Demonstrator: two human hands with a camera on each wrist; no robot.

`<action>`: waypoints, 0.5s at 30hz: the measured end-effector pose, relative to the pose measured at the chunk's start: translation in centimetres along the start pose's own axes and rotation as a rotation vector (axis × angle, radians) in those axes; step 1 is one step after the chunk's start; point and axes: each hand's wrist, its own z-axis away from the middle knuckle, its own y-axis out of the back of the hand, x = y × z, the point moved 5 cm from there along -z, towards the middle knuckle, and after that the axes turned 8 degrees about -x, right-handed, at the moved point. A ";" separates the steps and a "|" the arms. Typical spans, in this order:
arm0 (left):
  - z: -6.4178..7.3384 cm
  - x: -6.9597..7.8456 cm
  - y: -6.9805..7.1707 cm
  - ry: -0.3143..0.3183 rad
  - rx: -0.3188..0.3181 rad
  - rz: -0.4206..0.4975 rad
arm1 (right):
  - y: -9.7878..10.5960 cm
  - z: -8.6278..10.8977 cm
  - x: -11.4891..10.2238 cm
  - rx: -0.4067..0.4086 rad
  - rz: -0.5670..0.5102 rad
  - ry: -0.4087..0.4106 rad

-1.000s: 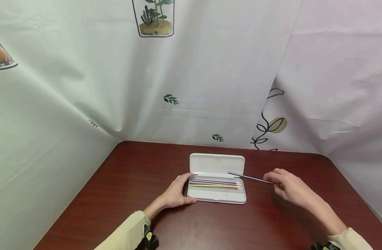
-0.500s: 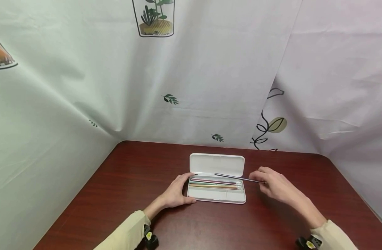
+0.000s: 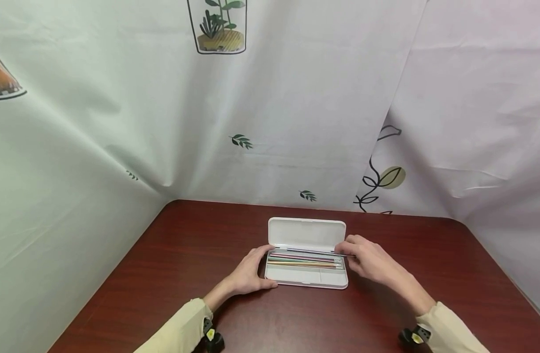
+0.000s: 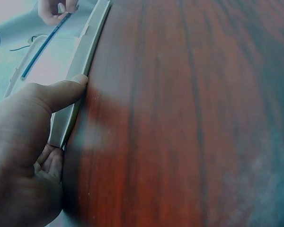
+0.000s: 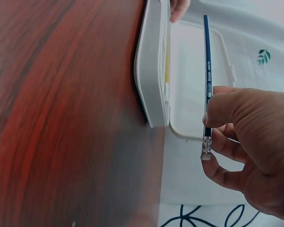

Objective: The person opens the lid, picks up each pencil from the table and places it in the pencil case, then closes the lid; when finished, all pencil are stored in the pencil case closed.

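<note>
An open white pencil case (image 3: 294, 275) lies on the table, its lid (image 3: 306, 232) tipped back. Several coloured pencils (image 3: 301, 263) with white ends lie side by side in its long rear compartment. My left hand (image 3: 246, 275) grips the case's left end, thumb at the front edge and fingers round the back. Over the right end is my right hand (image 3: 372, 261), pinching a dark blue pencil (image 5: 208, 71) near its eraser between thumb and fingers. The pencil runs leftward over the rear of the case, roughly parallel to the pencils inside, overlapping the hinge side in the head view.
The table (image 3: 270, 323) has a dark red wood-grain top. A white cloth printed with plants (image 3: 305, 122) hangs behind its far edge and along the sides. The case's front has two shallow compartments split by a small divider (image 3: 320, 274).
My right hand has moved left with the blue pencil, from the right of the case to over its rear compartment, and the pencil lies more level. The left hand has stayed put.
</note>
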 end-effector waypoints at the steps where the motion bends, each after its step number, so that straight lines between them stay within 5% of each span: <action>1: 0.0 0.0 0.0 -0.001 0.000 0.000 | -0.1 -0.2 0.0 -0.006 0.002 -0.004; 15: 0.1 0.0 0.0 -0.001 -0.005 0.017 | -1.9 -1.7 -1.1 -0.024 0.036 0.012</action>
